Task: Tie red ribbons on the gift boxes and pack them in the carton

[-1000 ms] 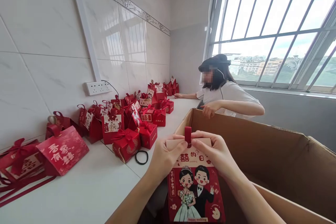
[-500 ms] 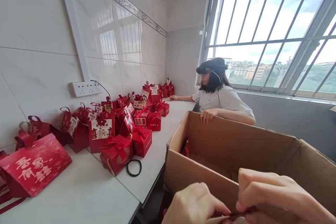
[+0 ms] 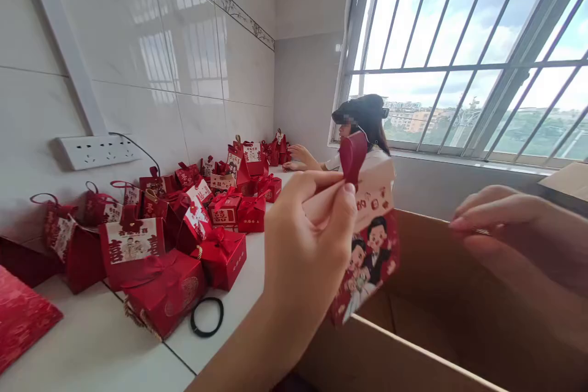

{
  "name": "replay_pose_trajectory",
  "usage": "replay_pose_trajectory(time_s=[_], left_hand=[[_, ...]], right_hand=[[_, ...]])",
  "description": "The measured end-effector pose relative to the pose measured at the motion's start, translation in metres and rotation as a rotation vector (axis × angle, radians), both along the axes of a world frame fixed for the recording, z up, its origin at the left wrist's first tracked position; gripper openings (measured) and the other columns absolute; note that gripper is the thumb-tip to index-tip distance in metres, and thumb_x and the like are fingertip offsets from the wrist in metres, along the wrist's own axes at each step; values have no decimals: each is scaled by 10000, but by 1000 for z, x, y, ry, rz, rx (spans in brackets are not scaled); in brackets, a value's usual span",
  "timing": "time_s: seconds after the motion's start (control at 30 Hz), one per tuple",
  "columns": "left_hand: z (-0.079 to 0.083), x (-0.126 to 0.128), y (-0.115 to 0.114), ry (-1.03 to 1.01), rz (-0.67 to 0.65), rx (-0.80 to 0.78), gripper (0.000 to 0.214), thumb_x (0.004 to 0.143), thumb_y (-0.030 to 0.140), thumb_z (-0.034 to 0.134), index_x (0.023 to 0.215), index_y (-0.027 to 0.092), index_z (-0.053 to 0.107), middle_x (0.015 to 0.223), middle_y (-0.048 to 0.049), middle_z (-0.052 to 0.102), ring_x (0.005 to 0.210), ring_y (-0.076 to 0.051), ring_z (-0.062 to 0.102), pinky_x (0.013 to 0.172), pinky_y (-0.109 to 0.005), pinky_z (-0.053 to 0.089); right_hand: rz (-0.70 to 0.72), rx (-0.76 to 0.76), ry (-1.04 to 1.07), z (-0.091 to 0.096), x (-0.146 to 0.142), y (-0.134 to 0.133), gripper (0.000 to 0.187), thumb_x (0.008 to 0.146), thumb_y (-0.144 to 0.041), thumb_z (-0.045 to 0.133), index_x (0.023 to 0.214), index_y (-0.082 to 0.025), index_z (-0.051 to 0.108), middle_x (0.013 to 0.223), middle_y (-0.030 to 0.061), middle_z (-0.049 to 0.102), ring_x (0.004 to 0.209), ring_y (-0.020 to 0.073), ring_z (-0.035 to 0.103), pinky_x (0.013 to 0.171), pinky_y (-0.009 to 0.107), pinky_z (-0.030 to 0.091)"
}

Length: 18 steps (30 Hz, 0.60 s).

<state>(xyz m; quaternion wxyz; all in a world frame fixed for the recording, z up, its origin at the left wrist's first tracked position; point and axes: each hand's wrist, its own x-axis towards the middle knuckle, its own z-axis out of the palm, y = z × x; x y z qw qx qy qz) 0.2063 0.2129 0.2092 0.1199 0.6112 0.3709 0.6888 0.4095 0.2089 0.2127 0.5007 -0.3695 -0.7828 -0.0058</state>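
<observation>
— Pinching just the red loop (image 3: 353,156) between thumb and forefinger, the left hand (image 3: 307,245) has the gift bag (image 3: 374,239) up in the air, off the worktop's (image 3: 114,355) front edge and above the near wall of the carton (image 3: 404,358). Is that grip enough?

— I doubt it. The bag hangs tilted, its bride-and-groom picture facing us, with all its weight on that small loop. If the loop slips from the fingertips or tears off the flap, the bag could drop into the carton or strike its wall and crease a corner.

— And the right hand (image 3: 519,239)?

— Apart from the bag, fingers stretched out loosely, gripping nothing that shows. It is blurred, so something thin beneath it can't be ruled out. It gives the bag no support.

— Anything on the worktop at risk?

— The red boxes (image 3: 184,269) crowd along the wall edge, and a black ring (image 3: 206,316) lies near the front edge. A leftward swing of the bag could knock the nearest boxes over. The co-worker (image 3: 367,135) at the far end is well apart.
</observation>
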Motion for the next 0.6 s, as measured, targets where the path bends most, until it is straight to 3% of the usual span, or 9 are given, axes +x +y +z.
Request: replay_pose_trajectory(time_s=[0.1,0.2,0.27,0.37,0.43,0.53,0.6], left_hand=[[-12,8,38,41,111,168,120,861,236,492,901,176,586,878,-29,621,842,-134,600,721,-239,492],[-38,21,60,233,165,265,124,881,227,464,936,167,558,859,-35,582,827,-124,577,734,-234,477],[-54,29,68,367,166,264,138,893,226,431,931,161,546,846,-46,567,815,-138,569,734,-252,475],[-72,36,72,493,100,154,161,895,208,392,940,154,537,877,-74,577,876,-170,570,783,-291,479],[-81,38,71,560,14,30,222,864,231,439,1051,138,516,988,-109,594,976,-202,564,844,-328,472],[-95,34,62,734,-60,-211,519,766,352,573,1203,97,460,1140,-180,583,1092,-287,533,947,-449,406],[-104,28,51,869,-60,-371,474,753,399,574,1120,99,554,1035,-181,645,991,-312,593,962,-516,360]], right_hand=[[129,-324,-71,0,-21,31,314,744,-510,608,944,-269,623,821,64,627,701,184,590,556,281,497],[320,-807,118,-4,-37,66,514,777,-649,436,1001,-223,616,898,75,641,797,219,628,624,319,544],[392,-1054,245,-7,-41,85,531,820,-633,361,984,-201,624,887,73,652,773,208,646,664,341,551],[400,-1253,335,-18,-36,106,339,840,-453,461,988,-194,622,820,56,674,732,189,661,709,347,552],[371,-1340,323,-32,-29,119,270,801,-312,522,1018,-180,615,798,64,685,722,194,668,706,342,556],[241,-1452,231,-61,-14,147,284,771,-226,491,1003,-134,627,836,121,694,724,225,677,657,339,564],[125,-1521,89,-83,-4,171,279,775,-226,476,973,-127,645,860,142,696,724,231,681,619,317,564]])
